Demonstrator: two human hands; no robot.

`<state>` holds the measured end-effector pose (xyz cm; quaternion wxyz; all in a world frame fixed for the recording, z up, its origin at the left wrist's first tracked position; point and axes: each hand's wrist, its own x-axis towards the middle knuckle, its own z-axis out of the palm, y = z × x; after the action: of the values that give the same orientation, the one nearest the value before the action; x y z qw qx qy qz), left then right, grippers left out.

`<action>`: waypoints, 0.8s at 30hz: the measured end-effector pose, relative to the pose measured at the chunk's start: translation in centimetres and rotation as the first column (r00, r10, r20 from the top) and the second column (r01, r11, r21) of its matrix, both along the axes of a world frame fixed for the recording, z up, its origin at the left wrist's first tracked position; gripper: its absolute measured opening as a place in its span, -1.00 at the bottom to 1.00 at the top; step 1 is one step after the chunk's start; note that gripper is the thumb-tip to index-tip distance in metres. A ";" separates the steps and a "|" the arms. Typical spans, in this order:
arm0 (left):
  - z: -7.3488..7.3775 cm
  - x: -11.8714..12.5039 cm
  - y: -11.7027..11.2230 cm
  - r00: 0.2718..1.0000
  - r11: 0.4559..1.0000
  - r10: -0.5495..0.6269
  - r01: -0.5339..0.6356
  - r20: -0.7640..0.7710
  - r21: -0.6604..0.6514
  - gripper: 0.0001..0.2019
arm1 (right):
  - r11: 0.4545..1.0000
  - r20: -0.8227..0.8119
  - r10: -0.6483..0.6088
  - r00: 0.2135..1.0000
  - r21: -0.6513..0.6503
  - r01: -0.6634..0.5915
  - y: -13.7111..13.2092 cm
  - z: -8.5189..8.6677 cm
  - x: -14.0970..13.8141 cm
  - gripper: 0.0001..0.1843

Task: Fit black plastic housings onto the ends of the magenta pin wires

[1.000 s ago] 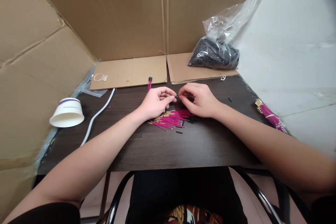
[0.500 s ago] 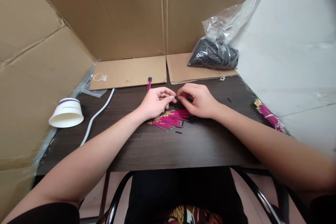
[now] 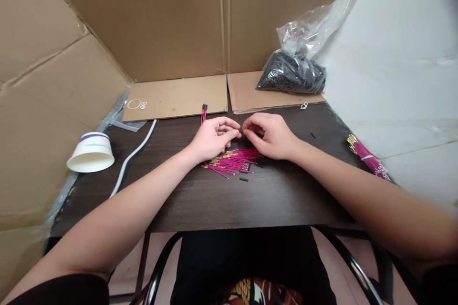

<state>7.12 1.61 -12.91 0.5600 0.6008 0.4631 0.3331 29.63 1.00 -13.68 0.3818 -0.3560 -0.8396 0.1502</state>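
Observation:
My left hand (image 3: 212,139) and my right hand (image 3: 271,135) meet fingertip to fingertip over the dark table (image 3: 200,200). Both are pinched closed on a small thin piece between them, too small to name. Just below the hands lies a loose pile of pink wires with gold tips (image 3: 232,162). A few short black sleeves (image 3: 244,179) lie beside the pile. A small pink wire bundle with a black connector (image 3: 203,113) rests behind my left hand.
A white paper cup (image 3: 91,153) lies on its side at the left, next to a white cable (image 3: 133,156). A clear bag of black parts (image 3: 292,75) sits on cardboard at the back right. Another pink wire bundle (image 3: 368,158) lies at the right edge. Cardboard walls enclose the back and left.

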 end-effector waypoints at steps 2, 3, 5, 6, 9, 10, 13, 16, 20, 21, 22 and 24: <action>0.2 -0.1 0.0 1.000 1.000 -0.008 0.008 0.027 0.001 -0.79 | 1.000 -0.030 -0.025 0.999 -0.015 0.024 -0.1 0.2 0.0 -0.90; 0.3 -0.2 0.0 0.999 1.000 -0.010 0.011 0.042 -0.001 -0.76 | 0.999 -0.049 -0.044 0.998 -0.028 0.043 -0.1 0.3 -0.1 -0.90; 0.2 -0.2 0.0 0.998 1.000 -0.015 0.015 0.059 -0.011 -0.70 | 0.995 -0.085 -0.084 0.993 -0.063 0.079 -0.2 0.4 -0.1 -0.89; 0.2 -0.3 0.1 0.998 1.000 -0.012 0.013 0.057 -0.016 -0.68 | 0.992 -0.102 -0.102 0.989 -0.084 0.094 -0.1 0.4 -0.1 -0.88; -0.1 -0.2 0.1 1.000 1.000 -0.005 0.005 0.016 -0.021 -0.69 | 0.971 -0.178 -0.128 0.976 -0.224 0.087 0.1 0.3 -0.2 -0.85; -0.1 -0.2 0.0 1.000 1.000 -0.004 0.004 0.000 -0.015 -0.72 | 0.952 -0.217 -0.130 0.967 -0.301 0.060 0.2 0.3 -0.3 -0.83; 0.0 -0.1 -0.2 0.999 1.000 -0.019 0.019 -0.034 0.017 -0.79 | 0.859 -0.340 -0.129 0.932 -0.508 -0.066 0.4 0.3 -0.5 -0.72; 0.4 0.0 -0.5 0.997 0.997 -0.046 0.050 -0.064 0.065 -0.81 | 0.796 -0.419 -0.121 0.900 -0.583 -0.165 0.2 0.7 -0.7 -0.64; 0.8 0.0 -0.8 0.993 0.987 -0.088 0.098 -0.084 0.124 -0.84 | 0.749 -0.485 -0.135 0.864 -0.621 -0.232 0.0 1.2 -0.8 -0.55; 0.8 0.0 -0.8 0.992 0.985 -0.098 0.109 -0.080 0.136 -0.85 | 0.743 -0.493 -0.139 0.859 -0.625 -0.238 0.0 1.2 -0.8 -0.54; 0.7 0.0 -0.8 0.991 0.982 -0.107 0.117 -0.075 0.147 -0.84 | 0.740 -0.495 -0.141 0.857 -0.627 -0.241 0.0 1.2 -0.8 -0.54; 0.5 -0.1 -0.7 0.992 0.978 -0.104 0.116 -0.076 0.171 -0.82 | 0.742 -0.479 -0.142 0.866 -0.631 -0.227 0.1 0.9 -0.7 -0.55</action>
<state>7.01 0.92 -12.37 0.5069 0.6831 0.4164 0.3208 28.91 1.12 -12.76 0.4275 -0.3976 -0.6095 0.5363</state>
